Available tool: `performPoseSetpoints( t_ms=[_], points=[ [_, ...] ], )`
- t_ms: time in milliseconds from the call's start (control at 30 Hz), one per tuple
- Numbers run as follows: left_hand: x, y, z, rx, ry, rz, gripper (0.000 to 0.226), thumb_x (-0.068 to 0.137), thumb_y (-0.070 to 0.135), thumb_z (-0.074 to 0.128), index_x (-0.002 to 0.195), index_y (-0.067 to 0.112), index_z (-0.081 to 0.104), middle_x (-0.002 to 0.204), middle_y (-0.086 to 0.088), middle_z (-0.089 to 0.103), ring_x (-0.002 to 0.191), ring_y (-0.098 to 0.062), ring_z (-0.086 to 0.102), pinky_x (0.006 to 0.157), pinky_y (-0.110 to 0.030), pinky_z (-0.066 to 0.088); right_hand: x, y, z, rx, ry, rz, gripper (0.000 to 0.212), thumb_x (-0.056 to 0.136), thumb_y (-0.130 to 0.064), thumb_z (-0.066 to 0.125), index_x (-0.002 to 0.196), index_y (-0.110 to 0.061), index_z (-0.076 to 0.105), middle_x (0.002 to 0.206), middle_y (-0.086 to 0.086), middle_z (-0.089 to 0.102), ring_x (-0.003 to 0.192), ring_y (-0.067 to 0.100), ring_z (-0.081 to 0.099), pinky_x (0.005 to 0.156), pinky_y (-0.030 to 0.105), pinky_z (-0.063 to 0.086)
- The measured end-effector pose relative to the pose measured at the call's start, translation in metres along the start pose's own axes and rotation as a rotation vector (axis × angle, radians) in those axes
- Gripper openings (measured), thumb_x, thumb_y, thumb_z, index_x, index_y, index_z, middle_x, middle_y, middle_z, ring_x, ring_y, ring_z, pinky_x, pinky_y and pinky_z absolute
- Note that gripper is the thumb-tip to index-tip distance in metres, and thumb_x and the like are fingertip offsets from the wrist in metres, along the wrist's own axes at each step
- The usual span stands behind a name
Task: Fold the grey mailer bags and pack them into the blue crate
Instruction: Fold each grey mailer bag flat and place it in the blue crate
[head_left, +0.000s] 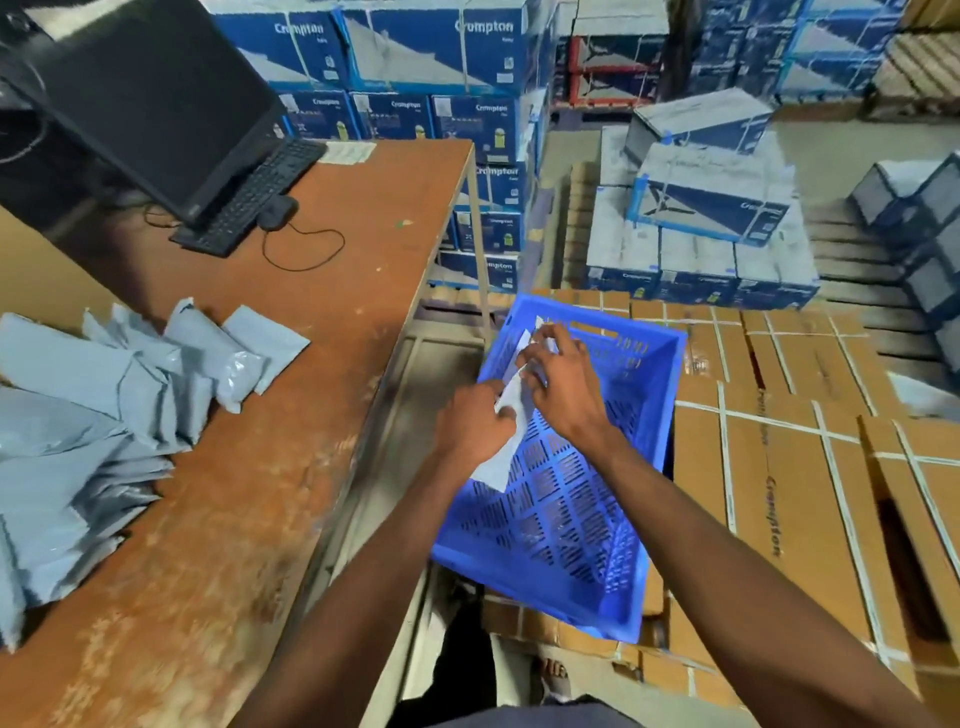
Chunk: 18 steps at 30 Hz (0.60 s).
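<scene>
Fingers of the left hand (475, 426) and right hand (558, 376) pinched one grey mailer bag (506, 436) above the blue crate (566, 499), beside the counter (291, 364) whose left edge carried more bags (104, 395)

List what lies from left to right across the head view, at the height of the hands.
Pile of grey mailer bags → brown table → left hand → right hand → blue crate → cardboard boxes.
</scene>
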<state>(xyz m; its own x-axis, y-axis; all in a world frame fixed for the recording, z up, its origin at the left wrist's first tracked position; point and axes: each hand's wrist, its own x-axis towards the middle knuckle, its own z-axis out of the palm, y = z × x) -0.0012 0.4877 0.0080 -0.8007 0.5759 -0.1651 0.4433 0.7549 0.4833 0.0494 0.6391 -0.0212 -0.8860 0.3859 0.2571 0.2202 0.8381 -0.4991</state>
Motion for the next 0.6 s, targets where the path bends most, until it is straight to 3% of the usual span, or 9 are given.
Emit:
performPoseSetpoints(
  t_ms=[67, 167, 267, 367, 500, 533, 600],
  points=[
    [0.018, -0.005, 0.012, -0.037, -0.027, -0.006, 0.012, 0.086, 0.027, 0.064, 0.090, 0.017, 0.058, 0.093, -0.013, 0.072, 0.097, -0.040, 0.065, 0.073, -0.039, 0.049, 0.004, 0.010, 0.011, 0.017, 0.014, 0.026, 0.029, 0.084, -0.006, 0.062, 0.108, -0.019, 0.071, 0.131, 0.009, 0.051, 0.112, 0.038, 0.058, 0.099, 0.045, 0.045],
    [0.043, -0.012, 0.025, -0.051, -0.066, 0.012, 0.018, 0.087, 0.026, 0.065, 0.100, 0.015, 0.066, 0.093, -0.014, 0.072, 0.097, -0.040, 0.067, 0.076, -0.043, 0.055, 0.008, 0.023, 0.028, 0.082, 0.047, 0.125, 0.045, 0.087, -0.008, 0.063, 0.128, -0.025, 0.064, 0.131, 0.004, 0.049, 0.102, 0.038, 0.060, 0.083, 0.045, 0.054],
    [0.068, -0.018, 0.039, -0.051, -0.108, 0.034, 0.020, 0.088, 0.024, 0.065, 0.105, 0.013, 0.068, 0.101, -0.019, 0.072, 0.101, -0.042, 0.066, 0.081, -0.046, 0.055, 0.015, 0.035, 0.051, 0.218, 0.067, 0.276, 0.051, 0.091, -0.011, 0.068, 0.140, -0.019, 0.055, 0.128, 0.005, 0.057, 0.103, 0.031, 0.064, 0.084, 0.042, 0.055],
    [0.092, -0.026, 0.057, -0.030, -0.150, 0.057, 0.020, 0.092, 0.025, 0.062, 0.105, 0.010, 0.065, 0.107, -0.021, 0.070, 0.106, -0.043, 0.065, 0.084, -0.048, 0.054, 0.023, 0.049, 0.074, 0.382, 0.076, 0.465, 0.042, 0.094, -0.009, 0.071, 0.135, -0.008, 0.061, 0.115, 0.009, 0.070, 0.081, 0.016, 0.069, 0.077, 0.035, 0.059],
    [0.116, -0.033, 0.078, 0.001, -0.195, 0.073, 0.024, 0.101, 0.024, 0.054, 0.112, 0.004, 0.063, 0.115, -0.025, 0.065, 0.112, -0.045, 0.062, 0.089, -0.050, 0.050, 0.030, 0.067, 0.104, 0.433, 0.026, 0.562, 0.037, 0.094, 0.004, 0.063, 0.130, -0.002, 0.067, 0.113, 0.009, 0.072, 0.091, 0.020, 0.069, 0.071, 0.010, 0.053],
    [0.121, -0.033, 0.081, 0.029, -0.210, 0.067, 0.025, 0.102, 0.023, 0.053, 0.115, 0.004, 0.063, 0.118, -0.024, 0.065, 0.114, -0.044, 0.062, 0.090, -0.050, 0.050, 0.031, 0.071, 0.110, 0.447, 0.011, 0.589, 0.037, 0.094, 0.006, 0.062, 0.129, -0.003, 0.068, 0.110, 0.005, 0.071, 0.091, 0.018, 0.069, 0.071, 0.010, 0.052],
    [0.129, -0.031, 0.087, 0.089, -0.239, 0.065, 0.025, 0.104, 0.022, 0.050, 0.118, 0.005, 0.063, 0.121, -0.021, 0.065, 0.117, -0.041, 0.063, 0.090, -0.049, 0.053, 0.033, 0.080, 0.123, 0.464, 0.014, 0.605, 0.038, 0.092, 0.008, 0.061, 0.126, -0.007, 0.069, 0.106, -0.002, 0.071, 0.089, 0.009, 0.069, 0.077, 0.024, 0.059]
  ],
)
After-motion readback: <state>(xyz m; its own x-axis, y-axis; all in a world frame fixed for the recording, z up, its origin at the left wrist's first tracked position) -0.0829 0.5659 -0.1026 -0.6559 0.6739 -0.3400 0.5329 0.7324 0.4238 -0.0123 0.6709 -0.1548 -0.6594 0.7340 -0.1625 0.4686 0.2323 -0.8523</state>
